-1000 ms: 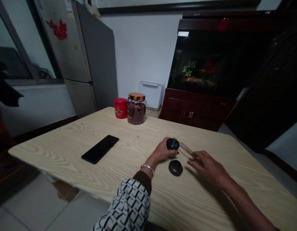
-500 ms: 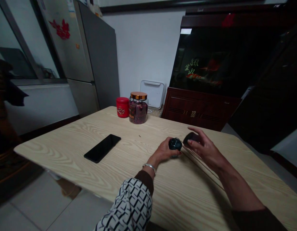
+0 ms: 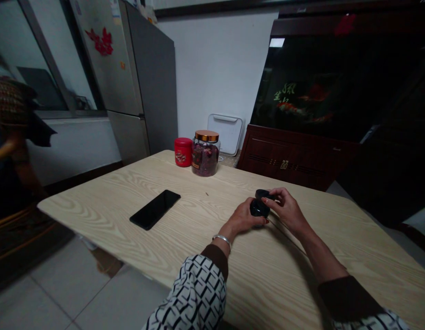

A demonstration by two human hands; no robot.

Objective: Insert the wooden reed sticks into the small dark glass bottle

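A small dark, glossy round jar (image 3: 259, 209) is gripped by my left hand (image 3: 242, 215), whose fingers wrap its near left side just over the table. My right hand (image 3: 284, 207) pinches a dark round lid (image 3: 263, 194) between thumb and fingers. That lid is tilted at the far upper edge of the jar, close to or touching it; I cannot tell which. The jar's inside does not show clearly. From beside the jar a thin line runs toward the lower right under my right forearm; whether it is a cord or a seam is unclear.
A black phone (image 3: 155, 209) lies left on the wooden table (image 3: 195, 220). Toward the back stand a red canister (image 3: 183, 152) and a glass jar with a copper-coloured lid (image 3: 205, 158). Another person (image 3: 13, 137) is at the far left, by the fridge (image 3: 150, 87).
My right hand has brought the lid left, from beside the jar to its top edge. The view has shifted slightly left, and more of the other person shows.
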